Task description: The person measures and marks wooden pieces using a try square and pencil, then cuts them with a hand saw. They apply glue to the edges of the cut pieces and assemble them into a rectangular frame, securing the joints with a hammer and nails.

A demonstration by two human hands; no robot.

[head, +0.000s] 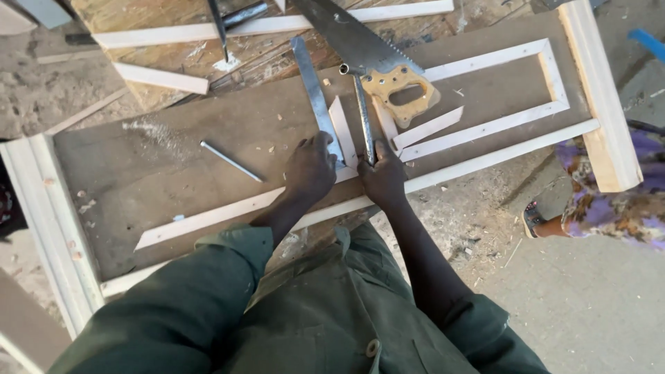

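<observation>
My left hand (311, 168) covers the near end of the metal square (315, 93), so I can't see where its blade ends or whether it meets the long strip (208, 217). My right hand (382, 179) hides the lower end of the dark metal rod (363, 114) — I can't tell how the fingers close on it. The handsaw (360, 52) is cut off by the top edge, its blade tip out of view. A second person at the right edge shows only as patterned purple cloth (623, 208) and a sandalled foot (537, 220). The door panel's (152, 173) near corner lies under my green sleeve (187, 305). Small chips on the board are too tiny to identify.
</observation>
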